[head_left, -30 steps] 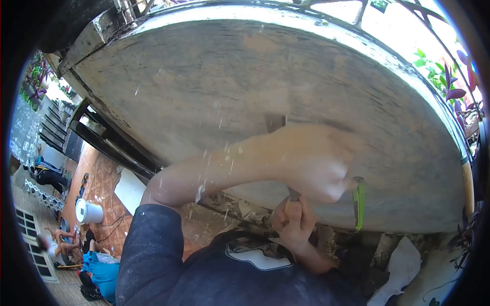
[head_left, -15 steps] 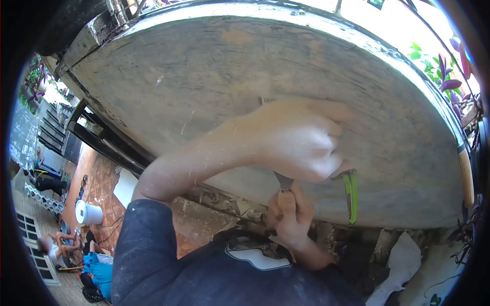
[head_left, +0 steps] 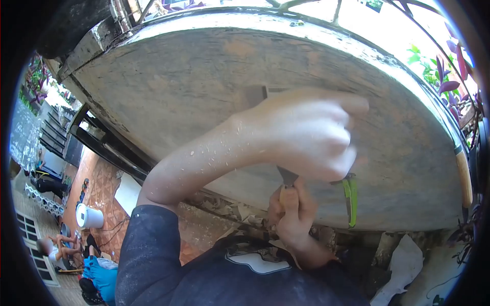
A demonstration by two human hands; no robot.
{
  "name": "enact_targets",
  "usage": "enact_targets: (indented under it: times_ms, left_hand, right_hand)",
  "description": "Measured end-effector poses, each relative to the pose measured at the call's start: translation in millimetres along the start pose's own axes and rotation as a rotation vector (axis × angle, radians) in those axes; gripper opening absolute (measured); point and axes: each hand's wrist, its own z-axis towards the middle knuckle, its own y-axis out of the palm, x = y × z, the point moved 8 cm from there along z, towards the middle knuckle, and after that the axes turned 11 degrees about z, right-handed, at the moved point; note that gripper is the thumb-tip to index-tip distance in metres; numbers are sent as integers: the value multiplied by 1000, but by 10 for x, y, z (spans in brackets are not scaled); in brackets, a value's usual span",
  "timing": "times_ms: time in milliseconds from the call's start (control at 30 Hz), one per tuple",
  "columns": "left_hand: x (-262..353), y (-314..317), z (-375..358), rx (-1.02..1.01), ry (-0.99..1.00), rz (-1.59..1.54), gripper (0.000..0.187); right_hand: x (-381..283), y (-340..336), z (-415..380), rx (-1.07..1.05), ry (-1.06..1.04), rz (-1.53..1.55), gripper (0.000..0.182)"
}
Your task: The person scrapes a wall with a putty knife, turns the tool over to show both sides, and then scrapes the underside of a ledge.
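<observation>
My left hand (head_left: 319, 135) crosses in from the left, its back towards me and blurred by motion, fingers curled against the grey panel (head_left: 194, 76). From behind it sticks out a flat tool with a barcode-like label (head_left: 278, 90), mostly hidden by the hand. White flecks dot the forearm. Lower down, my right hand (head_left: 293, 209) is closed round the light handle of a putty knife (head_left: 288, 178), whose dark blade points up towards the left wrist. A bright green object, perhaps a tool handle (head_left: 350, 201), sits against the panel just below my left hand.
Broken scraps (head_left: 245, 210) lie along the panel's lower edge. A wooden-handled tool (head_left: 464, 176) stands at the right end, near purple-leaved plants (head_left: 449, 85). Behind on the left are a white bucket (head_left: 90, 217), tiled floor (head_left: 104, 178) and a seated person (head_left: 64, 245).
My left hand has slid a little to the right and up across the panel with the flat tool. My right hand keeps its grip on the putty knife. The view has shifted slightly.
</observation>
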Motion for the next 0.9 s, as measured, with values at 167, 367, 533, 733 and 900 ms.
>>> enact_targets:
  times_ms: [167, 367, 533, 733, 900]
  left_hand:
    - [218, 146, -44, 85, -61, -85, 37]
    - [213, 172, -71, 102, -108, -189, 42]
    - [130, 191, 9, -82, -122, -134, 44]
    - [184, 193, 52, 70, -57, -252, 46]
    - [124, 171, -13, -39, -144, -203, 44]
  right_hand:
    - [218, -207, -208, 139, 35, 71, 26]
    - [276, -210, -266, 77, 8, 11, 34]
    - [173, -132, -252, 96, 59, 101, 26]
    - [181, -213, -242, 122, 63, 15, 45]
    - [-57, -76, -254, 90, 28, -29, 23]
